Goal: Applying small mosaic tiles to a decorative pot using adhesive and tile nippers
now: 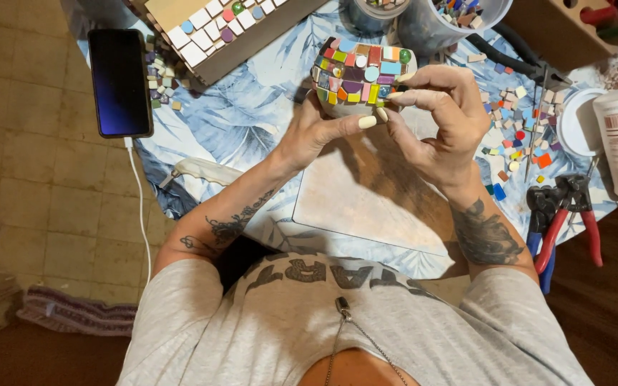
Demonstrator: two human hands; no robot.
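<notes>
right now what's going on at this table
A person is working on a small round pot covered in coloured mosaic tiles. The left hand cups it from below while the right hand pinches at its tiled side with the fingertips. They hold it above a pale work board on a leaf-print cloth. Loose tile pieces lie scattered to the right, by red-handled nippers. A phone rests at the left.
</notes>
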